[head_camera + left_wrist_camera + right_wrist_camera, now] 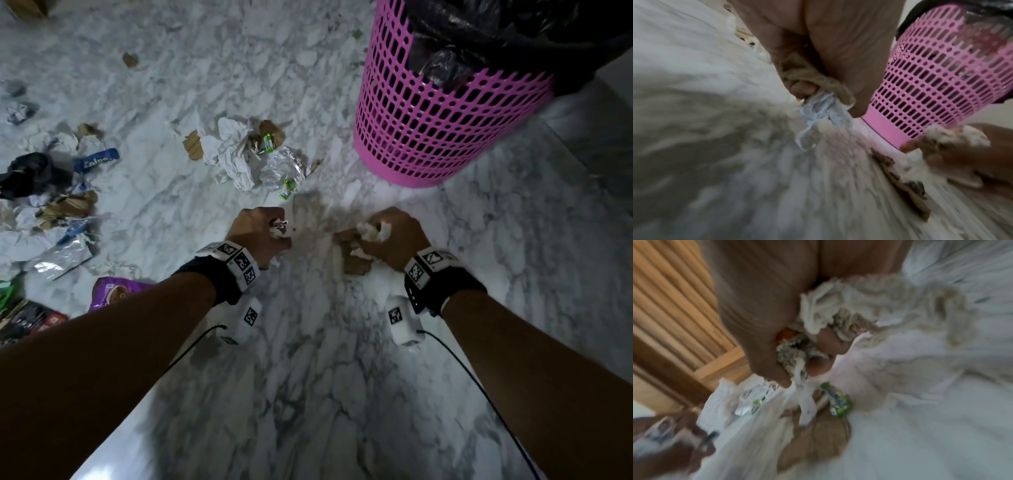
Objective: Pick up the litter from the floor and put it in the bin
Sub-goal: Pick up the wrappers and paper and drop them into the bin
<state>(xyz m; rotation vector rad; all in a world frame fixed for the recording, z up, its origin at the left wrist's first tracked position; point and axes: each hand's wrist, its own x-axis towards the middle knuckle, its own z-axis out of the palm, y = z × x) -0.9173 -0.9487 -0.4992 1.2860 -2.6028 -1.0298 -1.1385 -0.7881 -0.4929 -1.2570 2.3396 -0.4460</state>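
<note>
A pink perforated plastic bin [442, 113] lined with a black bag stands ahead of the right hand [394, 236], whose curled fingers clutch crumpled white paper scraps [371, 231]. The left hand [262, 233] grips a smaller crumpled wrapper wad [279, 228]; loose white paper and foil litter [246, 154] lies on the floor just beyond it.

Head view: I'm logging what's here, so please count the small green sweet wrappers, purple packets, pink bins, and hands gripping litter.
Small green sweet wrappers: 2
Purple packet: 1
Pink bin: 1
Hands gripping litter, left hand and right hand: 2
Total: 6
</note>
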